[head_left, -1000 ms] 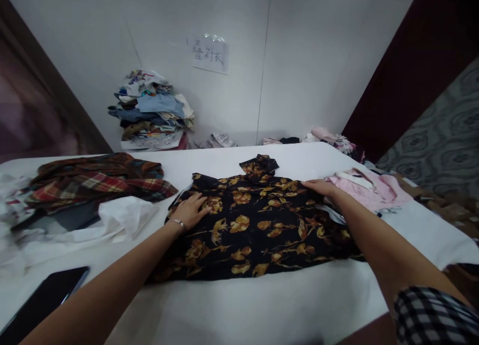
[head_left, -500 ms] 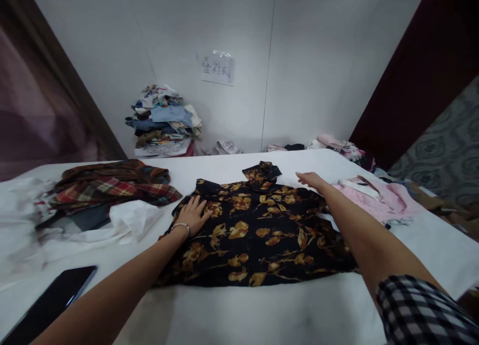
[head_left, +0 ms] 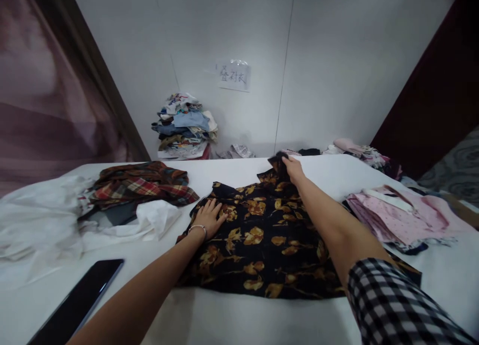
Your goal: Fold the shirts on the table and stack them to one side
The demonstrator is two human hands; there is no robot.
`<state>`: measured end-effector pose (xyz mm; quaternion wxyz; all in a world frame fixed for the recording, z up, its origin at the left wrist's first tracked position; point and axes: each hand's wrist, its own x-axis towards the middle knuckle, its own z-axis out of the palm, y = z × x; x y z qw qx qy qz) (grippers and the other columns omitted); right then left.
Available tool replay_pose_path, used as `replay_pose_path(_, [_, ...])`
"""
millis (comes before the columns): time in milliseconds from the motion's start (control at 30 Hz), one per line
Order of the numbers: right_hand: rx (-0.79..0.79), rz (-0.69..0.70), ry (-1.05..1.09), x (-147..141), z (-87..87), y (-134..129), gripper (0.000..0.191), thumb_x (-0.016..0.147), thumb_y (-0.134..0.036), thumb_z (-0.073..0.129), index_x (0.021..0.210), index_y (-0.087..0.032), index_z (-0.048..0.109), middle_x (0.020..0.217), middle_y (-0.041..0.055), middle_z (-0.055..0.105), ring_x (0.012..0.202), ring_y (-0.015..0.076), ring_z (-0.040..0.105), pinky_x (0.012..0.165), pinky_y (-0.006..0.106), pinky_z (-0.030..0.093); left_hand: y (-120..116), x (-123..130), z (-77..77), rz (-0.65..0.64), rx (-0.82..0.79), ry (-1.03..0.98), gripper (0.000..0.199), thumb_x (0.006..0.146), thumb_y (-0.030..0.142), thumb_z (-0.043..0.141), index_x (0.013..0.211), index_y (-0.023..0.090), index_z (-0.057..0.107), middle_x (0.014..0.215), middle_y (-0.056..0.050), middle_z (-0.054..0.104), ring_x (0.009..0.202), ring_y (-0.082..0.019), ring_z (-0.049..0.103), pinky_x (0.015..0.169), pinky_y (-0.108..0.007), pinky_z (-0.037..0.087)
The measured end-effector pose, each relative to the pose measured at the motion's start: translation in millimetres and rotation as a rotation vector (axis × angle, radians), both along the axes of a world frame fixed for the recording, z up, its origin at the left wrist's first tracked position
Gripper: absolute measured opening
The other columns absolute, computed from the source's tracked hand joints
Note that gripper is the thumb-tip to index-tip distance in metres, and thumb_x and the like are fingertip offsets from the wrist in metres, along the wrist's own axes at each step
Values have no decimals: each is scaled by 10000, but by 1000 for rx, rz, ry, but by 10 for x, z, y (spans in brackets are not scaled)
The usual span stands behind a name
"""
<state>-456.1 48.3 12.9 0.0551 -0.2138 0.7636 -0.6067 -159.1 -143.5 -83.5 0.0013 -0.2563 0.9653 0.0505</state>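
Note:
A black shirt with a yellow-brown floral print (head_left: 254, 235) lies spread on the white table in front of me. My left hand (head_left: 210, 219) rests flat on its left upper part, fingers apart, a bracelet at the wrist. At the shirt's far edge, right of its middle, my right hand (head_left: 294, 169) pinches a bunched piece of the dark fabric and holds it up a little. Which part of the shirt that piece is, I cannot tell for sure. My right forearm hides some of the shirt's right side.
Left of the shirt lie a heap of plaid clothes (head_left: 145, 183) and crumpled white cloth (head_left: 37, 225). A phone (head_left: 80, 297) is at the near left. Folded pink clothes (head_left: 404, 215) lie to the right. A tall clothes stack (head_left: 185, 128) stands by the wall beneath a paper sign (head_left: 234, 76).
My right hand has moved left onto the shirt's far edge and taken hold of the fabric there. My left hand stays flat on the shirt. The view has turned slightly left.

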Motion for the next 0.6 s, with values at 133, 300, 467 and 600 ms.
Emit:
replay_pose_path(133, [-39,283,536,491,300,240,367,858,-416,529,1115,-194,668,1128,59,653,1091,221,545,964,391,418,-5,-7,-21,-7,26,49,676,895,568,332,1430,161,405,1562,-121,209,1444,-284,140,1146,-466,183])
replay_pose_path(300, [397,939,937,1368,104,892,285,852,-422,582,1007,-226,718,1020,82,688,1012,218,576,947,398,420,-2,36,100,-5,94,252,577,880,501,399,1314,150,541,1515,-126,331,1409,-280,263,1131,-441,249])
replay_pose_path(467, [484,496,623,1235,-235,1687,297,903,-355,477,1018,-219,714,1016,67,718,956,201,643,907,348,471,143,73,421,69,334,410,593,876,557,351,1284,178,555,1269,-92,614,1137,-252,583,998,-357,428])
replay_pose_path(600, [649,-35,298,649,-229,2197,364,879,-283,445,1139,-178,677,1178,80,671,1112,226,602,1001,351,424,412,-64,514,49,401,275,727,797,636,456,1344,158,481,1247,-124,624,1118,-280,596,942,-357,453])
